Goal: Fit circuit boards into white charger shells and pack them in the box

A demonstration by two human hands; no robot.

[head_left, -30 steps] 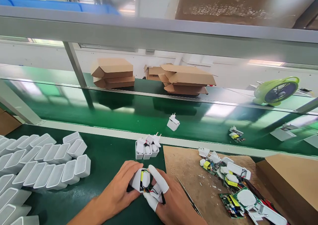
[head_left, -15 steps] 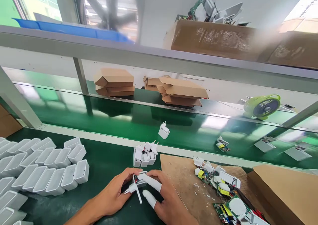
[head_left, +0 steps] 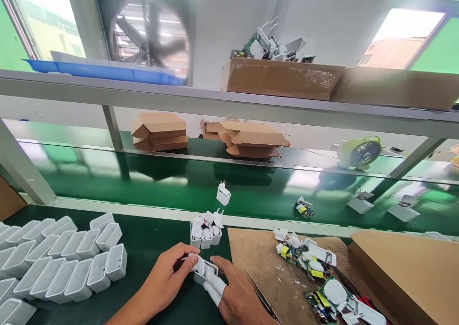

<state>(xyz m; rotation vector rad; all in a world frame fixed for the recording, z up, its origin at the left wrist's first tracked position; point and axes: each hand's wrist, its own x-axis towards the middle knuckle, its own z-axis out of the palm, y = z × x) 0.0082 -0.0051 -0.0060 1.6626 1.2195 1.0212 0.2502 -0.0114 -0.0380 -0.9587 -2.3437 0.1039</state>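
Observation:
My left hand (head_left: 171, 273) pinches a white plug part (head_left: 198, 266) between thumb and forefinger, over the opening of a small white charger case (head_left: 201, 279). My right hand (head_left: 234, 289), with white finger cots on two fingers, grips the case from the right, and those fingers press at its opening. Fingers hide most of the case's inside. Just beyond my hands stand several filled charger cases (head_left: 206, 236) with plug parts on top. Dark tweezers (head_left: 263, 296) lie beside my right hand, partly covered by it.
Rows of open white cases (head_left: 66, 277) stand at left. Circuit boards (head_left: 315, 272) lie on a cardboard sheet (head_left: 247, 248), beside a carton (head_left: 405, 267). A green conveyor belt (head_left: 172, 191) carries a charger (head_left: 223, 194) and other parts. A shelf (head_left: 201, 100) crosses above.
The plug part, hanging outside the case before, now lies over its opening. My right fingers have moved down against it. The tweezers have come into sight, and the view has tilted up.

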